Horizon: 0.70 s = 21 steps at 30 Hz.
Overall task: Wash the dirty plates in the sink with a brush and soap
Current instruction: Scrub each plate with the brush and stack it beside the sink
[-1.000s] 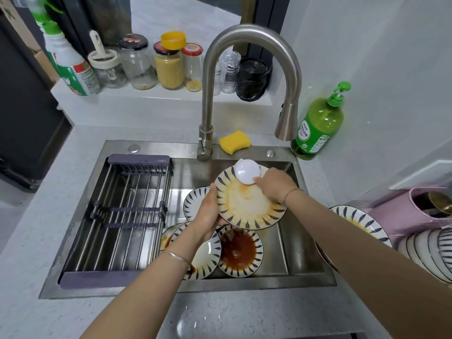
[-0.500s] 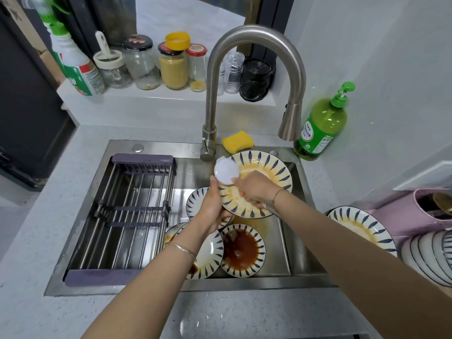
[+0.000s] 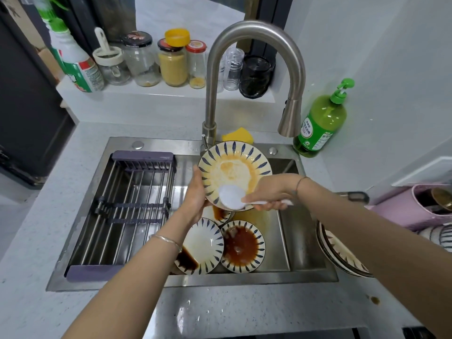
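Orange sauce streaked the blue-striped plate, which was held tilted over the sink, just in front of the faucet. The left hand gripped the plate's left edge, fingers curled behind it. The right hand was clenched round the handle of a white brush, whose round head lay against the lower part of the plate. Further forward from the faucet, on the sink floor, sat a brown-sauced dish, a dark-smeared dish touching it, and a smaller dish half hidden under the held plate. Right of the faucet the green soap bottle stood on the desk; a yellow sponge lay just beside the faucet's base. Left of the faucet a drying rack spanned the sink.
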Each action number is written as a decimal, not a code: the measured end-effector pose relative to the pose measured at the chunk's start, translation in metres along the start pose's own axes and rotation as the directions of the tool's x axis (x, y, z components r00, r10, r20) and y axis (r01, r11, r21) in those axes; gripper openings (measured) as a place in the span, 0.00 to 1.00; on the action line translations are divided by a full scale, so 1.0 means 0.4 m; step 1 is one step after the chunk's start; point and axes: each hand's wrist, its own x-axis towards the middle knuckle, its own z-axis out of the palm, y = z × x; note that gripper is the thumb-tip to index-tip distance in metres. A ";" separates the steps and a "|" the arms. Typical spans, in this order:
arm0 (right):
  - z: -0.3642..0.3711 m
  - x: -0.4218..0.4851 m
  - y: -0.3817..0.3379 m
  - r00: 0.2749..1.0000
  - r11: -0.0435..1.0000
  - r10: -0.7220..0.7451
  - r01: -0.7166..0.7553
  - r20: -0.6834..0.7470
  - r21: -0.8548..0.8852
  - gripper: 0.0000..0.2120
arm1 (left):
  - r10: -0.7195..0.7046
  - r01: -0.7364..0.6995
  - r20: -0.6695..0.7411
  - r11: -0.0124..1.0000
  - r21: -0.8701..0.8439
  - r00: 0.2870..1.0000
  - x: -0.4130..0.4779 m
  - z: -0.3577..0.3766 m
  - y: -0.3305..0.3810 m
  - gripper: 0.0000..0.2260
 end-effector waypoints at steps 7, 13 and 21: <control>-0.051 0.040 0.074 0.792 0.907 -0.039 -0.228 -0.610 -0.354 0.20 | -0.026 0.008 0.070 0.971 0.241 0.997 -0.025 -0.001 -0.001 0.24; -0.012 0.073 0.141 0.619 0.948 -0.173 0.315 -0.766 0.040 0.25 | -0.040 0.029 0.052 0.982 0.188 0.998 -0.025 0.002 -0.011 0.25; 0.056 0.054 0.195 0.841 0.600 0.072 0.393 -0.536 0.697 0.15 | -0.086 0.081 0.044 0.992 0.097 0.995 -0.013 -0.021 -0.008 0.25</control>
